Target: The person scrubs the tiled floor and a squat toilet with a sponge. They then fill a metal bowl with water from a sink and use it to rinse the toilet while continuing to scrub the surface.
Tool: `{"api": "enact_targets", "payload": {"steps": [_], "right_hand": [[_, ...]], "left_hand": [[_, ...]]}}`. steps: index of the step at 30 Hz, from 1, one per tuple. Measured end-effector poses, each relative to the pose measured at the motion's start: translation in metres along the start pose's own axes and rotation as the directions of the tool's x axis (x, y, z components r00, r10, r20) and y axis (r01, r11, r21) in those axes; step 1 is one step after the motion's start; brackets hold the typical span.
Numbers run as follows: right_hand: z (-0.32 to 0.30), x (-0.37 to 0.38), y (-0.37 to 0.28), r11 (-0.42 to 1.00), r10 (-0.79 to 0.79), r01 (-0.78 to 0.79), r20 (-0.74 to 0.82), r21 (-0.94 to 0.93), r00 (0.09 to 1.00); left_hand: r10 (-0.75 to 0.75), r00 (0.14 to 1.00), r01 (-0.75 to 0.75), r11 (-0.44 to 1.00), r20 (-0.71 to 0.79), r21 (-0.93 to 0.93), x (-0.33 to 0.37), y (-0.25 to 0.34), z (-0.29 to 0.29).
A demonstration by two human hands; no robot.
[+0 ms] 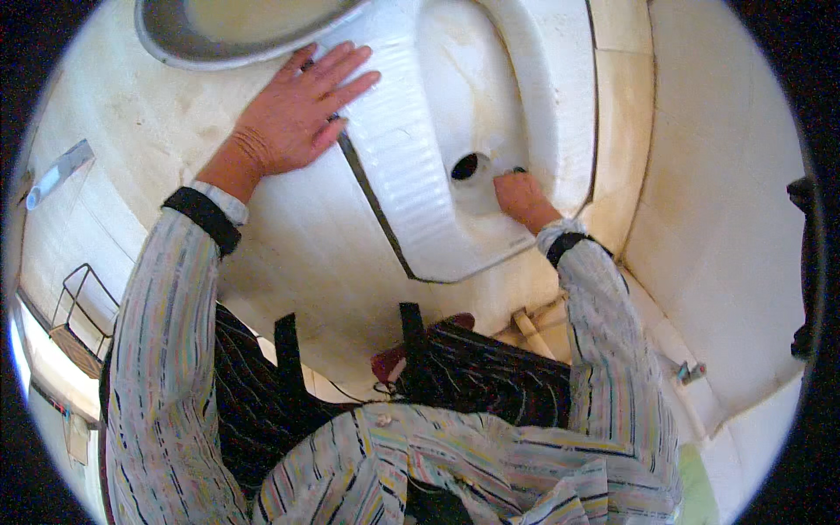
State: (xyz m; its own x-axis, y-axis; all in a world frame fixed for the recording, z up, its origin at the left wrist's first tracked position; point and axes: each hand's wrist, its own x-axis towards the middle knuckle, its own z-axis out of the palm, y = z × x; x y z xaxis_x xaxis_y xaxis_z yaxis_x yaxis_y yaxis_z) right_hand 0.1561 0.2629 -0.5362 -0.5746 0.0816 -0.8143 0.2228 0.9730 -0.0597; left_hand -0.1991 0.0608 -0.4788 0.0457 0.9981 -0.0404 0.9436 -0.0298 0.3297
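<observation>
Left hand lies palm down with its fingers apart at the ribbed left edge of the white squat toilet, which fills the upper middle of the frame, just below a grey basin at upper left. Right of centre, the right hand curls inside the bowl beside the dark drain hole; whether it grips anything, I cannot tell.

Toilet: glossy ceramic, part-ribbed surf.; sleeves: matt cloth.
</observation>
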Motion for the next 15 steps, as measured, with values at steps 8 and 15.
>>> {"api": "enact_targets", "payload": {"steps": [8,15], "right_hand": [[0.023,0.000,-0.045,0.926,0.004,0.016,-0.051,0.377,0.999],[0.010,-0.004,0.001,0.987,-0.153,0.136,-0.226,-0.088,0.962]], "left_hand": [[-0.002,1.000,0.002,1.000,0.009,-0.022,0.000,0.000,0.005],[-0.003,0.999,0.002,1.000,0.042,0.019,0.004,0.001,0.004]]}}
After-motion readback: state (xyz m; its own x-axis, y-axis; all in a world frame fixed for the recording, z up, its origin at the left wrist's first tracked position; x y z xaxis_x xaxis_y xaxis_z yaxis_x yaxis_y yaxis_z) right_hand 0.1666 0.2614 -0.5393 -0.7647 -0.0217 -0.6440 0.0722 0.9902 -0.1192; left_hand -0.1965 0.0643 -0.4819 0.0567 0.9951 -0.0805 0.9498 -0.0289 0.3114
